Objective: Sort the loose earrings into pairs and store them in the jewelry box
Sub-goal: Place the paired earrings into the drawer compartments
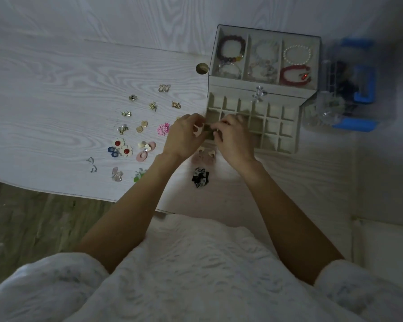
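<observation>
A beige jewelry box (230, 83) stands at the right of the white table, its lower drawer (289, 126) pulled out with a grid of small compartments. My left hand (184, 138) pinches a pale white earring (198, 129) at the drawer's front left corner. My right hand (233, 138) meets it there, fingers curled on the same spot; what it pinches is hidden. Several loose earrings lie to the left, among them white flowers with red centres (122, 147), a pink flower (163, 129) and pink ovals (143, 154). A pale pair (206, 153) and a black-and-white pair (200, 177) lie under my wrists.
The box's top tray holds bead bracelets (233, 48) behind a clear lid. A clear container with blue clips (356, 89) stands right of the box. A round cable hole (201, 68) is in the table (56, 89) near the box. The table's front edge runs below the earrings.
</observation>
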### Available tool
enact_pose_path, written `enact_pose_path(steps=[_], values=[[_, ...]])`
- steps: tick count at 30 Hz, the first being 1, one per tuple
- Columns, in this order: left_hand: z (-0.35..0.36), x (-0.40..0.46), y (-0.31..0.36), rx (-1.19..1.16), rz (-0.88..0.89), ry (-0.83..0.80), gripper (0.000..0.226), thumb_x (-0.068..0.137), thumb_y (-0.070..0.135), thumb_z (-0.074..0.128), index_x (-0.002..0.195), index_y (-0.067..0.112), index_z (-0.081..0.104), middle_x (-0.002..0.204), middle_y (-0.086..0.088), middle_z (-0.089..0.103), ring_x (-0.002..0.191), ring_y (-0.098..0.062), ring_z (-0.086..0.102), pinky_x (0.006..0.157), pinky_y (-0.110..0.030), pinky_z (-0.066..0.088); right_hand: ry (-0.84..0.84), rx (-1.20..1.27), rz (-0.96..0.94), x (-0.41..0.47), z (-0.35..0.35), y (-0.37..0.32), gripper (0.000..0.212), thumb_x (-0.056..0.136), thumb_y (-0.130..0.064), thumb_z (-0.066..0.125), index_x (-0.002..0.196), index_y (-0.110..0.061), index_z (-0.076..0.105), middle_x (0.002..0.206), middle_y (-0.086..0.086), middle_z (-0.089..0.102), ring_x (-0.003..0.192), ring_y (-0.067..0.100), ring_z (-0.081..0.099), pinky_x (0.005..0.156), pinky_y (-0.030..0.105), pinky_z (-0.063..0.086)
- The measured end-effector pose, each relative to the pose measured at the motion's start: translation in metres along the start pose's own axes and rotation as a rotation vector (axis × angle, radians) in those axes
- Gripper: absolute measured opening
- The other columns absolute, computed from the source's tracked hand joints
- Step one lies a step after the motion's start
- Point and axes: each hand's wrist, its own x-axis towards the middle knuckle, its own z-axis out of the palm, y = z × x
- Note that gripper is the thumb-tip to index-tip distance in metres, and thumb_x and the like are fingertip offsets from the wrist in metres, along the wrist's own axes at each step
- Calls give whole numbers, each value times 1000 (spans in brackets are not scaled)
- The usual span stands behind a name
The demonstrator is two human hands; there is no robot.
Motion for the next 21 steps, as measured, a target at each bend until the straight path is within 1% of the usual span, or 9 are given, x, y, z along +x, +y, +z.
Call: enact_pose_path(steps=[3,6,8,11,13,15,16,18,21], values=[[3,-4,-5,-29,-64,-37,21,82,18,67,102,12,65,94,-4,66,73,-11,57,66,-23,48,-63,-77,-28,-2,5,-1,30,88,-10,54,116,-15,63,109,12,52,106,29,43,89,38,42],[9,-2,-4,-66,-138,-7,15,80,15,68,95,12,65,89,-5,67,71,-15,61,66,-29,51,-87,-94,-37,-4,7,1,36,87,-9,52,122,-18,59,113,12,49,107,29,41,91,37,39],[13,1,-4,-106,-183,14,12,79,16,69,90,11,64,85,-3,67,72,-15,62,65,-27,50,-96,-51,-24,-6,6,2,39,87,-9,51,125,-20,57,115,11,49,107,29,41,91,36,39],[14,2,-3,-169,-242,26,12,82,19,68,88,11,62,83,3,64,74,-13,62,65,-24,48,-5,29,-41,-14,2,5,34,87,-6,52,119,-16,61,111,11,55,103,28,48,87,37,46],[12,-4,0,-169,-183,68,14,86,22,62,95,11,58,89,2,62,75,-13,61,66,-26,50,29,142,-37,-26,-3,4,27,88,-6,52,111,-12,64,103,10,59,92,23,55,77,36,50],[4,-18,2,-206,-87,116,16,91,21,56,104,11,54,95,1,59,76,-10,57,65,-22,48,-40,252,-30,-43,-7,-1,23,88,-9,53,107,-12,65,97,6,61,79,15,55,68,32,49],[-1,-27,2,-215,-39,117,17,92,19,54,107,11,53,95,2,58,76,-9,56,65,-19,46,-97,273,-34,-52,-7,-4,21,87,-11,56,106,-13,65,97,4,61,76,12,53,66,30,47],[-9,-46,-3,-204,17,65,17,92,17,54,108,12,55,92,3,59,77,-9,57,64,-20,47,-222,250,-41,-66,-1,-10,25,83,-15,62,108,-13,62,102,3,60,78,13,52,67,29,43],[-9,-69,-17,-124,41,-83,21,86,16,60,107,14,59,93,0,63,82,-13,58,70,-27,49,-348,209,-8,-74,9,-14,45,75,-22,72,116,-13,54,112,5,56,93,22,56,73,36,47]])
